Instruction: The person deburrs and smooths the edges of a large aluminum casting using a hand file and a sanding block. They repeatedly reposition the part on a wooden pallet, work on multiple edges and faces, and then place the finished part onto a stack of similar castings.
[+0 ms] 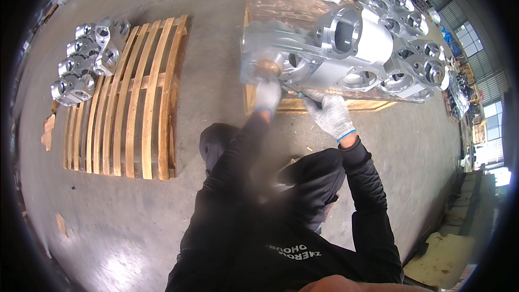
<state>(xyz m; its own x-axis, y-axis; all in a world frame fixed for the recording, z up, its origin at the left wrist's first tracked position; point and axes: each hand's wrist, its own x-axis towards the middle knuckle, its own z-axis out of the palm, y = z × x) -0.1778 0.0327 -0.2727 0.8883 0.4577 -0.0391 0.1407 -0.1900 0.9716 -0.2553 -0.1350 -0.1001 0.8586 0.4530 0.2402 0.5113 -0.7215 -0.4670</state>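
Observation:
Before me a large silver metal casting [373,38] with a round bore and a cylindrical body lies on a wooden pallet [281,8]. My left hand [268,94], in a grey-white glove, is at the casting's near left end beside a blurred brownish round patch; its fingers are smeared. Just right of it, my right hand [328,112], in a grey glove with a blue cuff edge, is closed at the casting's near edge. A thin piece with a teal part [300,95] shows at its fingertips, too small to name.
More silver castings [403,16] crowd the pallet's far and right sides. On the left, a slatted wooden pallet [135,97] lies on the concrete floor, with several castings [86,59] at its far left edge. Cardboard scraps [48,132] lie nearby. A pale yellowish sheet [440,262] is at lower right.

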